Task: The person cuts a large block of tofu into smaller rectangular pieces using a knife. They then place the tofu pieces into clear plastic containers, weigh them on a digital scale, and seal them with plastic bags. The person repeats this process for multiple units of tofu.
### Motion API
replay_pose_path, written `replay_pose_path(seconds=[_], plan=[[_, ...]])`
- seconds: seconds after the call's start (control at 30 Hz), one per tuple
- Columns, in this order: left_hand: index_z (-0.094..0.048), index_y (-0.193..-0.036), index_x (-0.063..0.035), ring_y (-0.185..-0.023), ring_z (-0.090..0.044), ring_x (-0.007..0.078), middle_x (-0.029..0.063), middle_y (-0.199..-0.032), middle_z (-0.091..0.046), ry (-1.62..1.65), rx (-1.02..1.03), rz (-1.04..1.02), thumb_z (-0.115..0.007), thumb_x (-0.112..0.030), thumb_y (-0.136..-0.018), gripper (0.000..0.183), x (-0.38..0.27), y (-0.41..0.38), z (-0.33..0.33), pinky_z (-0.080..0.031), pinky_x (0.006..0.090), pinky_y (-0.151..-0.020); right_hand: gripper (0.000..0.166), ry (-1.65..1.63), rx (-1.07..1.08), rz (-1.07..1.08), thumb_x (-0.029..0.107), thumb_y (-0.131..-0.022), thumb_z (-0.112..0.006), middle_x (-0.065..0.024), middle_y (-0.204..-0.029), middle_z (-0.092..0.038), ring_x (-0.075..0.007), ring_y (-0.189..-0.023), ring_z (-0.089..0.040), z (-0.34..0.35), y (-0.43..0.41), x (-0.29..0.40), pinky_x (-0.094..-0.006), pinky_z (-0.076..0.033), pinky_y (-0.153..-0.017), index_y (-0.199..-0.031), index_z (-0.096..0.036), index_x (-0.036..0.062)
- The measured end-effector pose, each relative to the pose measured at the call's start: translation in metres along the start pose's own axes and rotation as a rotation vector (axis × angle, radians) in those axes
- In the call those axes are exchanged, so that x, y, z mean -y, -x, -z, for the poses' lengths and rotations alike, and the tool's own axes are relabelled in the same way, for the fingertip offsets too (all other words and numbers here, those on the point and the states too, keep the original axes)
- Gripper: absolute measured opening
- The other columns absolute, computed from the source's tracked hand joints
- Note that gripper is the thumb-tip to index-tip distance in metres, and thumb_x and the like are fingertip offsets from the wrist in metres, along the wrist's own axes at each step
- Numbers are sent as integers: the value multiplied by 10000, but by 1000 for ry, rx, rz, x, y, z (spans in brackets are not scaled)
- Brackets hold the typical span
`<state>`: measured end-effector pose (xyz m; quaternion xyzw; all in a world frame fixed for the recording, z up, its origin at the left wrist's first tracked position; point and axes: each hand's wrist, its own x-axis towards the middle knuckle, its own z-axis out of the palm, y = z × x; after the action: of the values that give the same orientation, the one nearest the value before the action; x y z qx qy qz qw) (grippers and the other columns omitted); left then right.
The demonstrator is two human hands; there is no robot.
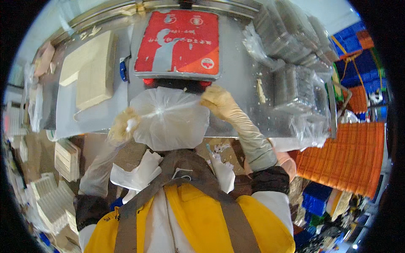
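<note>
A clear plastic bag [171, 120] is spread between my gloved hands at the table's near edge. My left hand [125, 125], slightly blurred, grips its left side, where some white bunched material shows. My right hand [216, 99] is closed on the bag's upper right edge. Just beyond the bag lies a flat red printed pack [186, 44] on a dark support with red parts under its front corners. Blocks of cream-coloured sheets [95, 76] lie to the left on a pale board, beside a small blue tool [123, 70].
Plastic-wrapped stacks [294, 88] and loose clear film [256, 44] occupy the table's right side. Cream scraps [260, 91] lie on the metal tabletop. Orange ribbed material [345, 158] is at the right, with more pale stacks [52, 202] at the lower left.
</note>
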<state>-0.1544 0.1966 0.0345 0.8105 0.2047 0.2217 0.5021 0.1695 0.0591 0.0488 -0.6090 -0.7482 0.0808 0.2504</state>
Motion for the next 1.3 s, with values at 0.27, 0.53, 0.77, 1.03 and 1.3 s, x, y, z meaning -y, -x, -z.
replay_pose_path(seconds=[0.27, 0.53, 0.77, 1.03, 1.3], plan=[[-533, -790, -54, -527, -405, 108, 20, -668, -464, 282, 156, -43, -373, -380, -946, 395, -49, -32, -34, -318, 241, -459, 350, -174, 61, -331, 272, -647, -678, -149, -944, -613, -315, -903, -593, 40, 16, 135, -403, -494, -744, -917, -598, 65], [-468, -885, -46, -590, -385, 70, 24, -760, -436, 352, 843, -392, -369, -412, -955, 385, -145, -23, -196, -293, 187, -527, 174, 214, -664, -769, 229, -656, -628, -95, -779, -619, -292, -763, -615, -15, 173, 164, -408, -492, -638, -792, -618, 121], [-477, -1261, -26, -761, -485, 63, 68, -993, -589, 348, 1033, -275, -539, -301, -909, 451, -190, 41, -315, -395, 191, -709, 293, 161, -861, -1625, 247, -697, -630, -137, -881, -656, -309, -852, -624, 13, 450, 187, -405, -490, -753, -966, -672, 137], [-525, -1176, -32, -800, -539, 67, 52, -1074, -589, 145, 1267, 134, -486, -242, -939, 319, -173, 84, -487, -411, 208, -714, 242, 146, -315, -2219, 165, -748, -509, -185, -918, -655, -322, -892, -629, -54, 823, 147, -396, -484, -789, -869, -692, 63], [-526, -1150, 12, -815, -543, 85, 81, -1069, -583, -202, 1322, 427, -467, -207, -942, 308, -144, 102, -677, -414, 220, -744, 229, -99, 60, -2524, 145, -796, -512, -163, -985, -652, -297, -933, -630, -208, 1093, 160, -407, -493, -799, -916, -694, 76]])
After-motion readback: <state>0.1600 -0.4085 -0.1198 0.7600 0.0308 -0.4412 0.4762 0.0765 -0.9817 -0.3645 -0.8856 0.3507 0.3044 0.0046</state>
